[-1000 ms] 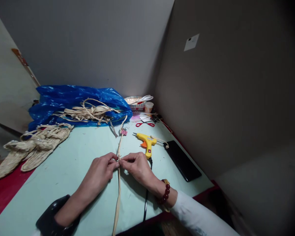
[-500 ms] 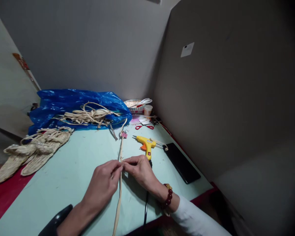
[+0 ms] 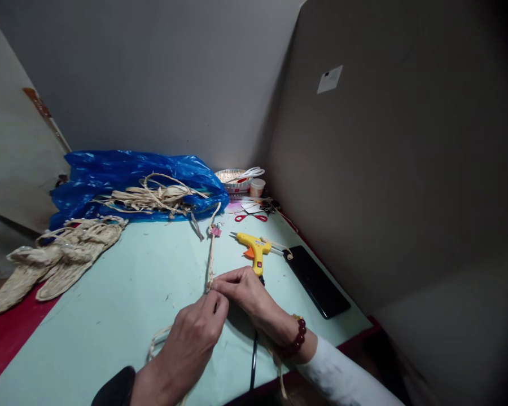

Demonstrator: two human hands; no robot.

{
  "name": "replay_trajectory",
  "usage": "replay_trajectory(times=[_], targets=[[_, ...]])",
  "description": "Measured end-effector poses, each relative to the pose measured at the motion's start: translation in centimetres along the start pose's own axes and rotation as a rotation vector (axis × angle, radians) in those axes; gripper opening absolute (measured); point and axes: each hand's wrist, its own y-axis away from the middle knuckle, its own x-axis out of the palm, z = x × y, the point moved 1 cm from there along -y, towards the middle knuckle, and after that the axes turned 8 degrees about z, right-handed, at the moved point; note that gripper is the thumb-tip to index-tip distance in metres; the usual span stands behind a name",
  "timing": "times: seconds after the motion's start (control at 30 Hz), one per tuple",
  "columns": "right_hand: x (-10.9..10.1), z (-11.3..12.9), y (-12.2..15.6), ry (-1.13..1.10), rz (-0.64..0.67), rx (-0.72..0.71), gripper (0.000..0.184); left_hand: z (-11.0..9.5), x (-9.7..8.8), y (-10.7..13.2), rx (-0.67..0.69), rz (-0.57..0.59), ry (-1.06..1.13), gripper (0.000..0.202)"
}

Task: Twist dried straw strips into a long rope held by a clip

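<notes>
A narrow braid of pale straw-like fibre [image 3: 212,256] runs along the table, with a pink binder clip [image 3: 215,231] on its far part. My right hand [image 3: 245,293] pinches the braid's near end between thumb and fingers. Just in front of it, my left hand [image 3: 198,332] is closed, its fingertips hidden, on a strand at the same spot. One loose fibre strand [image 3: 154,340] curves out left of my left hand, and another [image 3: 283,380] hangs below my right wrist. Beyond my right hand lies a yellow glue gun [image 3: 254,248].
Woven straw sandals [image 3: 63,256] lie at the left. Behind are a blue plastic bag [image 3: 131,163] with a bundle of fibre strips [image 3: 156,197], a basket [image 3: 231,177], a paper cup [image 3: 257,188] and red-handled scissors [image 3: 251,217]. A black phone-like slab [image 3: 319,282] lies near the right partition.
My left hand has moved right and nearer to me, turning its back up. The strand that hung straight down between the hands now no longer shows there; loose strands appear at either side.
</notes>
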Motion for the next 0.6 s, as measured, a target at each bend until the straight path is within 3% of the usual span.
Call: replay_trajectory(times=[0.1, 0.23, 0.27, 0.4, 0.6], targets=[[-0.2, 0.0, -0.2, 0.025, -0.032, 0.001, 0.018, 1.1, -0.9, -0.4, -0.163, -0.002, 0.321, 0.025], [-0.6, 0.5, -0.1, 0.018, -0.023, -0.011, 0.019, 4.3, -2.1, -1.2, -0.655, 0.021, 0.997, 0.034], [-0.6, 0.6, 0.0, 0.013, -0.024, -0.009, 0.020, 4.8, -2.1, -1.4, -0.721, 0.018, 1.125, 0.034], [-0.3, 0.6, 0.1, -0.039, 0.048, -0.027, 0.025, 5.1, -0.7, -2.1, -0.614, 0.206, 1.620, 0.028], [-0.3, 0.1, 0.5, 0.292, 0.020, -0.104, 0.024, 4.8, 0.6, -2.0, -0.585, 0.251, 1.577, 0.028]])
